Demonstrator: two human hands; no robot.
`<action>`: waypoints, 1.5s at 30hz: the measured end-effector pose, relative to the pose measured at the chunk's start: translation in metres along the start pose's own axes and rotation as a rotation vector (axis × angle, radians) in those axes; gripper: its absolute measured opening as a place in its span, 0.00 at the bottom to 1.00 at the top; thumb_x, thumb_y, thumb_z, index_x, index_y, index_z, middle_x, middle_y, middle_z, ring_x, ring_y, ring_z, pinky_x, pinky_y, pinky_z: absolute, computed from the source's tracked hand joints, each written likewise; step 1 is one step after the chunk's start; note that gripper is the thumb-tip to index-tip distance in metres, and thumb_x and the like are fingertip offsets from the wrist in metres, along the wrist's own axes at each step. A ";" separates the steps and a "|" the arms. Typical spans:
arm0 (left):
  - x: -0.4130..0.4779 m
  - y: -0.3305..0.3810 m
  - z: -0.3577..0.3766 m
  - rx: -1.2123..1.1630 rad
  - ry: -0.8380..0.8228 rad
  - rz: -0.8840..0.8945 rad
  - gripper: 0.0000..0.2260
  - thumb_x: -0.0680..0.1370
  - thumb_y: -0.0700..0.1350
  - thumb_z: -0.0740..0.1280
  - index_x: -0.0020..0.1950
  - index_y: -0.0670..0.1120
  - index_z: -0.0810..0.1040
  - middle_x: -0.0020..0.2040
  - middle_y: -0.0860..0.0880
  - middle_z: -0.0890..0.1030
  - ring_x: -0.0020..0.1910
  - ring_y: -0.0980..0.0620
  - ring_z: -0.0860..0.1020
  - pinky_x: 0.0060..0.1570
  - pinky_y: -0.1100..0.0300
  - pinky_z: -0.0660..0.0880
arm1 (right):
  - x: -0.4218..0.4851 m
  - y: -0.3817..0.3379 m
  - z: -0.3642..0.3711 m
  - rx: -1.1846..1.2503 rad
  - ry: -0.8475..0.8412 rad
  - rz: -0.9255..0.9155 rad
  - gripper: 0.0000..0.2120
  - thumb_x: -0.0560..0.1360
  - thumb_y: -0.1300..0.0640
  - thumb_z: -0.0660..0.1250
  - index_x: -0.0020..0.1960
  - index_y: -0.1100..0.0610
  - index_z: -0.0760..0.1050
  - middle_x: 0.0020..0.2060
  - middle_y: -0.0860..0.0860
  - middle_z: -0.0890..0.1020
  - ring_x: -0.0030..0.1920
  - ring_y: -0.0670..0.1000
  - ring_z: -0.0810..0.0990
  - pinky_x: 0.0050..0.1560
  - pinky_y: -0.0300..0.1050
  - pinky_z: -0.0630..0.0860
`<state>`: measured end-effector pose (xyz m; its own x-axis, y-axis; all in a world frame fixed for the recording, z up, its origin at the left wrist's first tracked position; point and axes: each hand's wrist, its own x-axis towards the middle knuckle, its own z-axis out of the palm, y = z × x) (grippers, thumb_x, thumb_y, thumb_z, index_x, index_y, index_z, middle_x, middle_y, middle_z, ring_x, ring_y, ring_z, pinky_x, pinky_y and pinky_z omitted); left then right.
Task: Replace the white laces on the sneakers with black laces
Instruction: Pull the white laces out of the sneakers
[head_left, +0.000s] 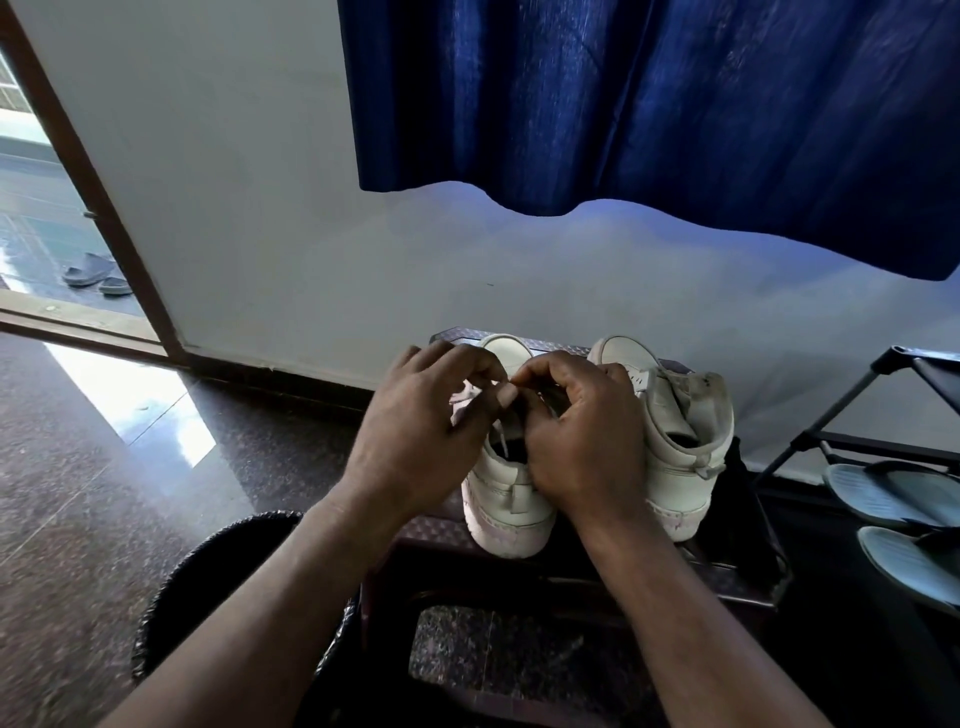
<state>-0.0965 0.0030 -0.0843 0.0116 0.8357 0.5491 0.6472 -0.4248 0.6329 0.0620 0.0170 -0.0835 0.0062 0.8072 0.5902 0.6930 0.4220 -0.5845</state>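
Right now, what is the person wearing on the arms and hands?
Nothing that shows. The left hand and right hand are bare: no gloves, rings or watch seen. The left forearm and right forearm are uncovered to the picture's edge, no sleeves.

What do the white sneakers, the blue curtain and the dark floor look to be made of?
White high-top sneakers: smooth matte leather or imitation, lightly creased and scuffed, with rubbery soles. Blue curtain: thin woven cloth with a slight sheen, hanging in soft folds. Dark speckled floor: polished stone, probably granite, mirroring the doorway light.
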 end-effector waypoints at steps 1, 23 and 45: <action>0.000 0.000 0.002 -0.005 0.018 -0.017 0.06 0.80 0.54 0.71 0.51 0.52 0.82 0.47 0.60 0.79 0.48 0.55 0.78 0.46 0.61 0.74 | 0.000 0.001 0.000 0.001 0.003 -0.003 0.04 0.72 0.55 0.72 0.47 0.49 0.83 0.44 0.41 0.85 0.48 0.53 0.76 0.49 0.47 0.73; 0.003 0.018 -0.001 0.057 0.159 -0.325 0.13 0.72 0.61 0.68 0.42 0.53 0.84 0.31 0.57 0.82 0.35 0.58 0.80 0.39 0.58 0.77 | 0.000 0.004 0.000 0.081 -0.029 0.028 0.13 0.76 0.51 0.68 0.60 0.50 0.78 0.56 0.46 0.80 0.58 0.51 0.76 0.58 0.43 0.71; 0.002 0.008 0.011 -0.193 0.164 -0.384 0.10 0.72 0.52 0.68 0.34 0.49 0.77 0.27 0.52 0.76 0.29 0.52 0.74 0.32 0.54 0.71 | 0.004 -0.012 -0.009 0.229 0.008 0.110 0.12 0.75 0.54 0.69 0.58 0.47 0.79 0.54 0.41 0.83 0.60 0.44 0.79 0.59 0.44 0.75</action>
<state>-0.0825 0.0047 -0.0841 -0.3323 0.8859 0.3238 0.4272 -0.1647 0.8890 0.0601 0.0112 -0.0690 0.0787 0.8508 0.5195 0.5068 0.4146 -0.7558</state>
